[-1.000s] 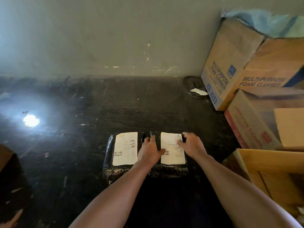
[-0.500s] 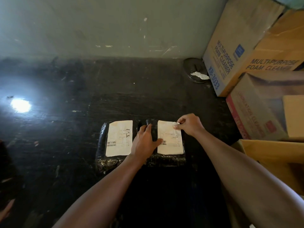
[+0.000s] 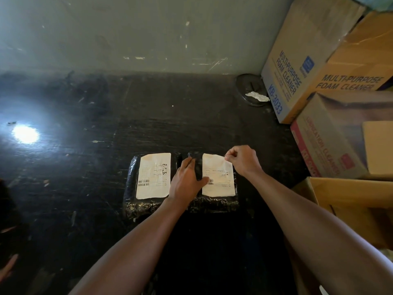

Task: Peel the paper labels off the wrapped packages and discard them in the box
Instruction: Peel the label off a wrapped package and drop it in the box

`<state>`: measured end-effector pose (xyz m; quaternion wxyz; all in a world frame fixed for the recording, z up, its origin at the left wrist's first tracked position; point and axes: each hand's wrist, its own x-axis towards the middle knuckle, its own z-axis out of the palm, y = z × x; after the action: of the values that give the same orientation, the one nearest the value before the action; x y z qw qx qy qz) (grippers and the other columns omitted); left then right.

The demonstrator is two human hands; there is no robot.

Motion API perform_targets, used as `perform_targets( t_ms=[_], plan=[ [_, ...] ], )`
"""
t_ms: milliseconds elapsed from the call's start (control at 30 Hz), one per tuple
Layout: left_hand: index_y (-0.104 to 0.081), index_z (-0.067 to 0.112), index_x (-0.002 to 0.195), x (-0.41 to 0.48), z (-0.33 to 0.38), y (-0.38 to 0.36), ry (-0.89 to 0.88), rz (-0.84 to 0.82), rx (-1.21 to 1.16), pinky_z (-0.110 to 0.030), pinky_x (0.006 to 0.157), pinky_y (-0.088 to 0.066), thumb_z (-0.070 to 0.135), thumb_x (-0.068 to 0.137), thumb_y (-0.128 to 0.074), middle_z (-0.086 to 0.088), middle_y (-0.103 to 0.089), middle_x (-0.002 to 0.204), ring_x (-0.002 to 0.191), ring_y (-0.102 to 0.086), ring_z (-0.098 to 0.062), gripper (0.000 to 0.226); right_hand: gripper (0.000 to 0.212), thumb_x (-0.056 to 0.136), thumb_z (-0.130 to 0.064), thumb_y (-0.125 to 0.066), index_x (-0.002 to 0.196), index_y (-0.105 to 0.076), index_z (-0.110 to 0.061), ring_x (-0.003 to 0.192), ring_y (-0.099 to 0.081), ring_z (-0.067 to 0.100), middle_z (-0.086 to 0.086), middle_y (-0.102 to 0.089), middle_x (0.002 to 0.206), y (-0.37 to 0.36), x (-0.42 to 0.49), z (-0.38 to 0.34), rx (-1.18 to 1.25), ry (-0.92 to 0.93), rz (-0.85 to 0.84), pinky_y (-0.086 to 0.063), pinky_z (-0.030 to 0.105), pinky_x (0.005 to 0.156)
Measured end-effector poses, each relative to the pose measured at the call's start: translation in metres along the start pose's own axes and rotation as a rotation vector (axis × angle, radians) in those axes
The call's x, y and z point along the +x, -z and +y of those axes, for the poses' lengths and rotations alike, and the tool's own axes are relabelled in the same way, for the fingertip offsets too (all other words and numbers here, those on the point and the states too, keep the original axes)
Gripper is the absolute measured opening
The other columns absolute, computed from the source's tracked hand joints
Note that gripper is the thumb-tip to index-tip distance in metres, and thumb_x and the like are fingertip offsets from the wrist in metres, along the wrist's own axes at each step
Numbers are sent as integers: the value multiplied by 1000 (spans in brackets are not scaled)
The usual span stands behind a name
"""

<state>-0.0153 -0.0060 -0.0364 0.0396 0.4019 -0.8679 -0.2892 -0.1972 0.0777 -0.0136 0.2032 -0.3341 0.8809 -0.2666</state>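
Two black plastic-wrapped packages lie side by side on the dark floor. The left package (image 3: 131,188) carries a white paper label (image 3: 153,175) with a barcode. The right package (image 3: 214,204) has its own white label (image 3: 217,177). My left hand (image 3: 186,180) lies flat between the two, with the thumb on the right label's left edge, pressing down. My right hand (image 3: 242,159) pinches the right label's far right corner, which is lifted slightly. An open cardboard box (image 3: 348,194) stands at the right, close to my right forearm.
Stacked foam cleaner cartons (image 3: 297,67) and a red-printed carton (image 3: 323,141) line the right side. A dark round lid (image 3: 251,90) with a crumpled white scrap sits by the wall. A bright light glare (image 3: 25,134) marks the floor at left.
My right hand moved from the label's middle right edge to its far right corner and pinched it. The left hand stayed on the packages. The camera moved closer.
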Motion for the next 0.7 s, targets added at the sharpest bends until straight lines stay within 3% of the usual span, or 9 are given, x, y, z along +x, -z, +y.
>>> perform_targets(
  t_ms=[467,700],
  plan=[
    [-30,9,153,-9,4,6,-16,-14,-11,-38,101,-46,44,86,-73,-5,-28,160,134,-48,-25,87,3,92,-16,-69,94,-71,-15,84,-63,4,-4,-70,98,24,-30,-20,136,33,61,-43,14,67],
    [-26,11,155,-42,-6,-2,-34,-33,-19,-42,112,-38,47,88,-68,-4,-22,163,146,-31,-24,87,4,91,-15,-70,95,-71,-14,80,-62,4,-3,-70,96,25,-36,-20,120,8,85,-43,15,63]
  ],
)
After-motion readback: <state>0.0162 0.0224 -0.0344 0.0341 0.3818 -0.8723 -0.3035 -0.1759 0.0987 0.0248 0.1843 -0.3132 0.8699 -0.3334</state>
